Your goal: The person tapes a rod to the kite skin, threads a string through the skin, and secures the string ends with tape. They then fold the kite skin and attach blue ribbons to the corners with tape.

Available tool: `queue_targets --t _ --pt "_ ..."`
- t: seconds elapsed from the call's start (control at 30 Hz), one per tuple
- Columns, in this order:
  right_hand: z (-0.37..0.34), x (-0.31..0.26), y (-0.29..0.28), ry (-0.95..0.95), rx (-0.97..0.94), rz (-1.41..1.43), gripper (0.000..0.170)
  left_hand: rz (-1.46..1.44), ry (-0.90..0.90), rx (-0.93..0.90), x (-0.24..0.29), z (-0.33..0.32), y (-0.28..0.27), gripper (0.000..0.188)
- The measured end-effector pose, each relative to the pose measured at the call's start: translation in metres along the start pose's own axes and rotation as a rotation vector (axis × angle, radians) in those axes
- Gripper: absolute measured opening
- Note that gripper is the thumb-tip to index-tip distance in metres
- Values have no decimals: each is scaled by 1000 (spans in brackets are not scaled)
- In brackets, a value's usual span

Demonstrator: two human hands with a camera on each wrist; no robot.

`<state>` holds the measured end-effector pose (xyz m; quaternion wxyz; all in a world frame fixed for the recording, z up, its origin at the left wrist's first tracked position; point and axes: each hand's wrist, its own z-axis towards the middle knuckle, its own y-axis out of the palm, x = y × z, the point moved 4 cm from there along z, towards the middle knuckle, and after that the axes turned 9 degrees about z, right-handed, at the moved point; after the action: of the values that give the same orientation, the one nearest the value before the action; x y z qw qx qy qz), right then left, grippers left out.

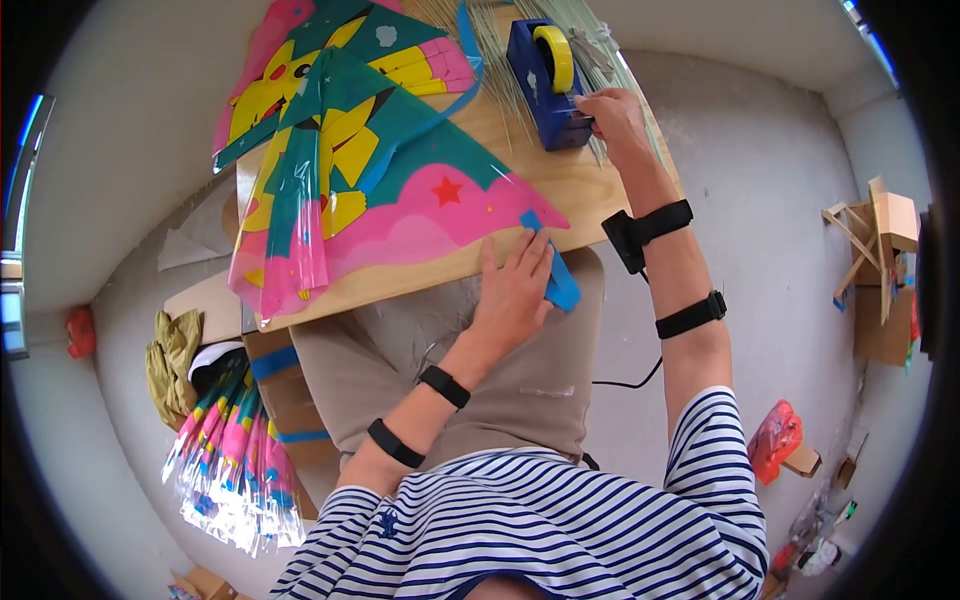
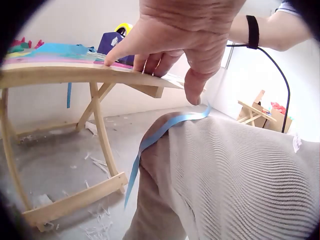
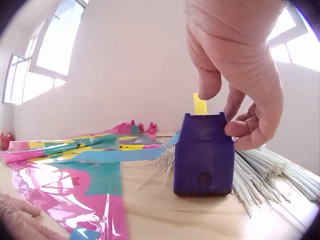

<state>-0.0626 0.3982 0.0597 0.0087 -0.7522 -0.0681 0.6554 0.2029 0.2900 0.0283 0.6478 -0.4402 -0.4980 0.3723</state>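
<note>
My left hand (image 1: pixel 515 290) lies with fingers extended on the corner of a pink and green printed plastic sheet (image 1: pixel 400 220) at the table edge, over a blue strip (image 1: pixel 563 285). In the left wrist view, the fingertips of this hand (image 2: pixel 185 35) touch the tabletop edge, with the thumb apart. At the cutter end of a dark blue tape dispenser (image 1: pixel 540 90) is my right hand (image 1: pixel 620 125), its curled thumb and index finger pinching the clear tape end. The right wrist view shows this hand (image 3: pixel 240 65) above and beside the dispenser (image 3: pixel 204 155); the pinched tape is hardly visible there.
Thin pale sticks (image 3: pixel 260 175) lie beside and behind the dispenser. Another printed sheet (image 1: pixel 270 95) and a long blue ribbon (image 1: pixel 400 150) cover the far left. More folded sheets (image 1: pixel 235 450) hang below left. Ribbon (image 2: pixel 170 122) drapes over the knee.
</note>
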Motion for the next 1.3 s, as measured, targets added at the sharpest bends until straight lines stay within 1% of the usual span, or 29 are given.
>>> queue_targets --t 0.07,0.17,0.27,0.37,0.47,0.57,0.67,0.77,0.87,0.97,1.07,1.3 --pt "-5 0 -2 53 24 113 18 0 5 6 -1 0 1 78" --pt "-22 -9 2 64 62 221 13 -5 9 3 -2 0 1 79" --pt "-23 -2 -5 74 80 305 13 -13 8 2 -2 0 -1 79" --pt "-30 -4 -9 79 20 355 14 -7 4 -2 -1 -1 -1 78" --pt "-42 3 -8 69 58 348 14 -3 2 2 0 0 0 78" --pt "-50 16 -6 93 54 393 17 2 4 -2 0 -1 1 78" --pt "-61 21 -4 234 78 451 20 11 7 -5 -1 -1 1 79" --pt "-71 34 -4 304 -9 727 21 12 5 -9 -1 -1 2 81" --pt "-74 53 -5 421 72 832 21 18 1 -18 -1 0 2 81" --pt "-86 42 1 390 67 781 20 32 -1 -19 -1 0 3 82" --pt "-83 39 13 425 100 806 18 37 1 -21 1 -1 3 83" --pt "-71 45 19 320 173 857 14 46 -2 -27 1 0 3 83"
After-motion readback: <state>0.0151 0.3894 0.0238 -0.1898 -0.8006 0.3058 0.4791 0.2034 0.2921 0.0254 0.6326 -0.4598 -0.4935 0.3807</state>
